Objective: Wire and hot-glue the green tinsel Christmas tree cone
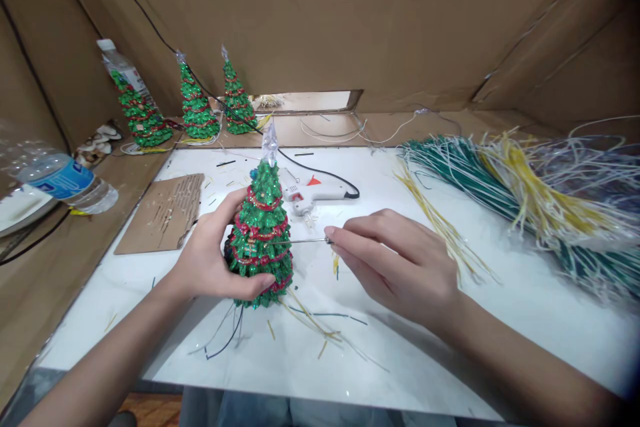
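Around the left side of a small green Christmas tree (266, 210), the left hand (210, 250) is closed, its thumb across the lower front and its fingers going out of sight behind. The tree stands upright over the white tabletop (345, 373); whether its base bears on the surface is hard to tell. To its right, the right hand (400, 253) pinches one end of a thin metal rod (307, 241) between thumb and fingertips. The rod runs level to the tree's middle tiers; whether it enters the tree or only meets its face cannot be told.

Outwardly the tree looks nearly complete: red garlands circle it and a clear tip (269, 143) crowns it. Work with the rod appears to be under way, and loose strands (327, 333) beside the tree's base suggest that wiring or trimming may be unfinished. Beyond it, three similar trees (237, 97) stand in a row, apparently at a like stage, though their state is unclear. A glue gun (323, 193) lies just behind it to the right, with neither hand on it; farther right lies a large heap of green and yellow wires (525, 193).
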Demonstrator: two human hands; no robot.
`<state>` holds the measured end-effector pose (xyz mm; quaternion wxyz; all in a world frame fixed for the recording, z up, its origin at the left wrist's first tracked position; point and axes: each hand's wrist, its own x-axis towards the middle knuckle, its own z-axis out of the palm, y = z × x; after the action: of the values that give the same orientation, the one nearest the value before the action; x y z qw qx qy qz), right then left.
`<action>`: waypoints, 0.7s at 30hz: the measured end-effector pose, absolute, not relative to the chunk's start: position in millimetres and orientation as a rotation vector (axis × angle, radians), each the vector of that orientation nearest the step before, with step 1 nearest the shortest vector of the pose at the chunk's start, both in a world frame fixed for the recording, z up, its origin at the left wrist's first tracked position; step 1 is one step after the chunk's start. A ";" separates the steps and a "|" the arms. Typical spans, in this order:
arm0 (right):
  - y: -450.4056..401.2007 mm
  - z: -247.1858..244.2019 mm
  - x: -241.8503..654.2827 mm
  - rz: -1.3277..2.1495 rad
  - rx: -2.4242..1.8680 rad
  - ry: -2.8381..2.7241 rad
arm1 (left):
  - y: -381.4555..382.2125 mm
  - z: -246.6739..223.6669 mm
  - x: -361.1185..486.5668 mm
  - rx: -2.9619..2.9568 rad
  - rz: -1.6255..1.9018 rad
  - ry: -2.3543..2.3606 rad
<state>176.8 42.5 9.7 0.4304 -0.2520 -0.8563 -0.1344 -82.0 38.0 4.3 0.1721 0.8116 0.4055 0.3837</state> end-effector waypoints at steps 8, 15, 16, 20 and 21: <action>42.1 9.7 175.9 -0.316 -0.624 -2.164 | 38.5 3.6 -82.2 2.317 1.089 1.163; 43.4 8.3 176.1 -0.282 -0.621 -2.173 | 38.4 5.0 -81.7 2.312 1.089 1.152; 43.2 8.2 176.3 -0.279 -0.622 -2.176 | 38.4 5.1 -81.6 2.312 1.092 1.149; 42.8 7.8 176.7 -0.246 -0.612 -2.178 | 38.3 4.9 -81.6 2.316 1.095 1.141; 42.9 7.6 176.8 -0.237 -0.608 -2.179 | 38.3 4.8 -81.6 2.313 1.091 1.148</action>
<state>176.8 42.9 7.6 0.4200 -0.2425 -0.8694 -0.0947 -81.6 38.3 4.8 0.1684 0.8133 0.4038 0.3835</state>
